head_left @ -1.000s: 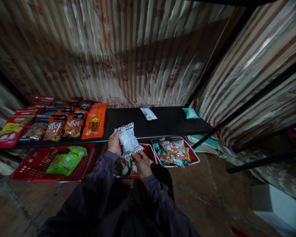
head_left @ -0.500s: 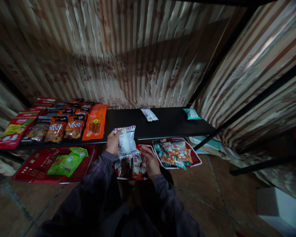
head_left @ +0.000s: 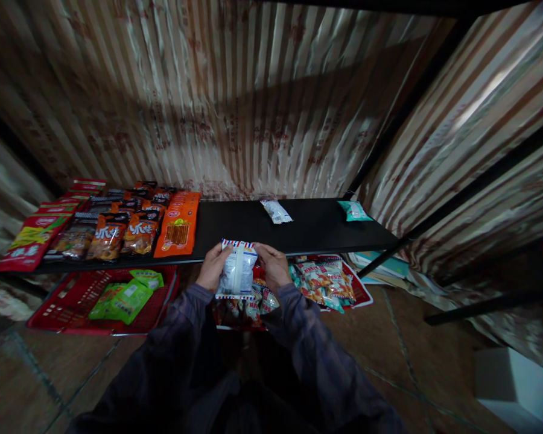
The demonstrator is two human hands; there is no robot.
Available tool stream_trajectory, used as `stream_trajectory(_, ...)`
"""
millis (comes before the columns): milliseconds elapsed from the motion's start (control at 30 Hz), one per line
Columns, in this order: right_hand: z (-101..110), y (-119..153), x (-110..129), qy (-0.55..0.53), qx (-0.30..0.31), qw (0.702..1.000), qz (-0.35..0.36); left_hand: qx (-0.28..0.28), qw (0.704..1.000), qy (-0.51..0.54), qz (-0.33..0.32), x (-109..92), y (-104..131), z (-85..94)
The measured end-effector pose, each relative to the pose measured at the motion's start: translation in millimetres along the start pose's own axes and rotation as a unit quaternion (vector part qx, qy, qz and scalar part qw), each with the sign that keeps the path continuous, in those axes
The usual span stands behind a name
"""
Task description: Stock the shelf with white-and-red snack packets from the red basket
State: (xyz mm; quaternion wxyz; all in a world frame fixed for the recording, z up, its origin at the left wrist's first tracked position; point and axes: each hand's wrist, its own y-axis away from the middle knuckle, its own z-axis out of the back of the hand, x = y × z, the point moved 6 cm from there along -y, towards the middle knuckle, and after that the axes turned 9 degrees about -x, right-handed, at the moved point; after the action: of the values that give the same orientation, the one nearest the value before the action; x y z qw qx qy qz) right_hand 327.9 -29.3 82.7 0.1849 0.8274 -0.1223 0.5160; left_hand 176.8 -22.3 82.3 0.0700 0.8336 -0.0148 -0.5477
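Observation:
A white and blue snack bag (head_left: pixel 236 269) with red-and-blue striped ends is held up in front of the shelf, its back seam facing me. My left hand (head_left: pixel 212 266) grips its left edge. At the bag's upper right edge, my right hand (head_left: pixel 274 265) has its fingers closed on it. Below the bag, a red basket (head_left: pixel 242 328) holds several snack bags with red and orange print. Another white snack bag (head_left: pixel 277 211) lies on the black shelf (head_left: pixel 235 223) behind, and a teal snack bag (head_left: pixel 355 211) rests at the shelf's right end.
Orange, red and brown snack packs (head_left: pixel 138 232) fill the shelf's left side. Under it, a left red basket (head_left: pixel 63 301) holds green packs (head_left: pixel 124 301), and a right basket (head_left: pixel 366 299) holds more snack bags. A black post (head_left: pixel 389 253) and a white box (head_left: pixel 516 380) stand right.
My right hand has come up from above the middle basket and taken hold of the snack bag's right edge. The bag, in my left hand, has shifted slightly right and down.

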Motion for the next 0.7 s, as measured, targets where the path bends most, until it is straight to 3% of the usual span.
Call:
stream_trajectory(100, 1.1, -6.0, 1.5, -0.015, -0.031, 0.999, -0.011, 0.032, 0.999, -0.002, 0.021, 5.2, 5.0, 5.1)
stream_trajectory(267, 9.2, -21.6, 9.8, -0.004, -0.08, 0.997, 0.002, 0.038, 0.997, -0.027, 0.059, 17.4, 17.5, 20.4)
stream_trajectory(433, 10.8, -36.0, 8.1, 0.001, -0.09, 0.996, 0.005, 0.059, 0.991, -0.025, 0.113, 27.2, 30.8, 17.4)
stream_trajectory(600, 7.3, -34.3, 8.1, 0.021, -0.062, 0.998, -0.013, 0.037, 0.994, 0.011, 0.105, 31.3, 30.9, 16.0)
stream_trajectory(700, 9.4, -19.9, 1.5, 0.041, -0.024, 0.998, -0.048, -0.008, 0.996, 0.025, 0.088, 31.3, 25.2, 21.0)
